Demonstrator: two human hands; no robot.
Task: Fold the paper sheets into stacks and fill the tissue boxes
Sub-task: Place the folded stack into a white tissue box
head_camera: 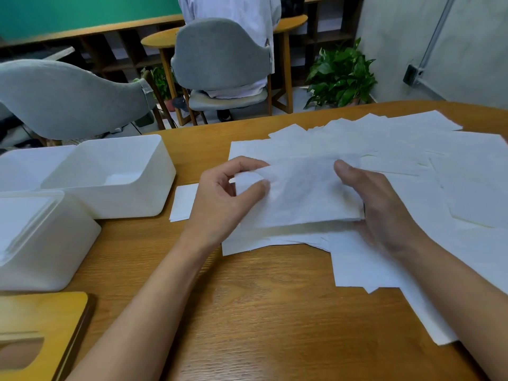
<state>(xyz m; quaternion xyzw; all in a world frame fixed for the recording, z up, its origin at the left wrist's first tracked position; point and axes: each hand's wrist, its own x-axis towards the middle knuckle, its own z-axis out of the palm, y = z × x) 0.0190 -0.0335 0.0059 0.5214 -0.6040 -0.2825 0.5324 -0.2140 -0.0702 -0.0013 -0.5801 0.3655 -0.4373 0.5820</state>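
Folding is under way, and by our reading most of the task lies ahead. Our left grip (228, 199) pinches the left edge of a half-folded sheet (302, 193) between thumb and forefinger, while our right grip (384, 213) clasps its right edge, thumb on top. We hold the sheet just above the loose sheets (412, 149) spread over the right half of the table (261, 312). One small folded piece (184, 202) lies beside the open tissue box (110, 174), which looks nearly empty. A nearer box (41, 237) may hold a white stack, though we cannot be sure. A slotted wooden lid (35, 334) lies at the near corner. Nothing blocks the way to the boxes, but overlapping sheets could drag along. Beyond the table stand grey chairs (220, 50) and a potted plant (341, 75)
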